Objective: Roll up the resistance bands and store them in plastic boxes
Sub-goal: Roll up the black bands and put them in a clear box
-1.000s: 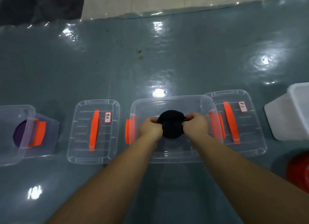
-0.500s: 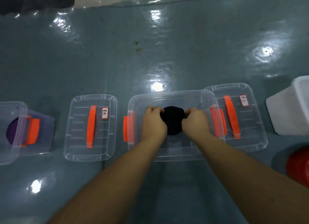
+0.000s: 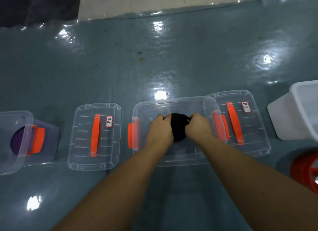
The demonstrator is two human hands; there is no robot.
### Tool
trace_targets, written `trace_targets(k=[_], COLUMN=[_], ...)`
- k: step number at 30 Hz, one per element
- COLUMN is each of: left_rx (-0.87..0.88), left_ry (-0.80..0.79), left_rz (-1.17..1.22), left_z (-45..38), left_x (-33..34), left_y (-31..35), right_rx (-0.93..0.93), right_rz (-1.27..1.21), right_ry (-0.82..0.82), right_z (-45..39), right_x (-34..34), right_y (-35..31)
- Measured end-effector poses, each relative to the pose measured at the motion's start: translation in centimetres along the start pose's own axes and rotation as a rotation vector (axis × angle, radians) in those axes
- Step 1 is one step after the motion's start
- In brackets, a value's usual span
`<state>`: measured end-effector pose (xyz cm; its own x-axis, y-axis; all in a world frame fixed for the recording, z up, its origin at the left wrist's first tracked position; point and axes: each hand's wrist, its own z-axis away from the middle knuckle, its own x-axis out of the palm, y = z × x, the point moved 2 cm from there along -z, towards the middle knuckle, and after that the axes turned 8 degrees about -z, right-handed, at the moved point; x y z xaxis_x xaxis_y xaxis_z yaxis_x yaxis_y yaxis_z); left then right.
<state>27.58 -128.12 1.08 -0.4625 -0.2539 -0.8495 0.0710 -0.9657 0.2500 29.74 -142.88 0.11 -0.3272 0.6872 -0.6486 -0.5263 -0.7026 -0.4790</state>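
A rolled black resistance band (image 3: 178,127) sits low inside an open clear plastic box (image 3: 173,104) with orange latches, in the middle of the view. My left hand (image 3: 159,129) grips the roll's left side and my right hand (image 3: 197,127) grips its right side, both reaching into the box. My hands cover most of the roll. At the far left a second clear box (image 3: 12,155) holds a rolled purple band (image 3: 17,141).
Two clear lids with orange handles and white labels lie flat, one lid (image 3: 94,136) left of the open box and the other lid (image 3: 240,120) partly under its right side. A white tub (image 3: 296,113) stands at the right, a red object (image 3: 304,170) below it. Everything rests on a glossy grey-blue floor mat.
My hands have lowered the black roll deeper into the open box and closed further around it. The boxes and lids have stayed where they were.
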Motion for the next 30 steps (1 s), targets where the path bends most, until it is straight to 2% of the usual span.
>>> trace_targets(k=[3,8,16,23,27,30], left_rx=[0.037,0.083,0.104,0.224,0.295,0.338], left_ry=[-0.093,-0.244,0.046,0.252,0.228,0.174], left_rz=[-0.057,-0.004,0.054,0.012,0.013,-0.054], left_z=[0.4,2.5,7.3,12.8,15.9,18.2], left_x=[-0.9,-1.8,-5.0,-5.0,-2.8,0.0], left_y=[-0.3,-0.6,2.0,7.8,13.3,18.5], right_rx=[-0.002,-0.016,-0.184,-0.261,-0.2,-0.095], right_rz=[-0.016,-0.039,-0.201,-0.313,-0.276,-0.256], right_ry=[-0.068,-0.095,0.07,0.311,0.334,0.289], right_z=[1.1,5.1,12.2,17.3,19.4,20.8], right_x=[-0.4,-1.7,-5.6,-10.2,-13.3,-15.5], right_y=[-0.5,-1.3,-0.6,4.7,11.4,18.7])
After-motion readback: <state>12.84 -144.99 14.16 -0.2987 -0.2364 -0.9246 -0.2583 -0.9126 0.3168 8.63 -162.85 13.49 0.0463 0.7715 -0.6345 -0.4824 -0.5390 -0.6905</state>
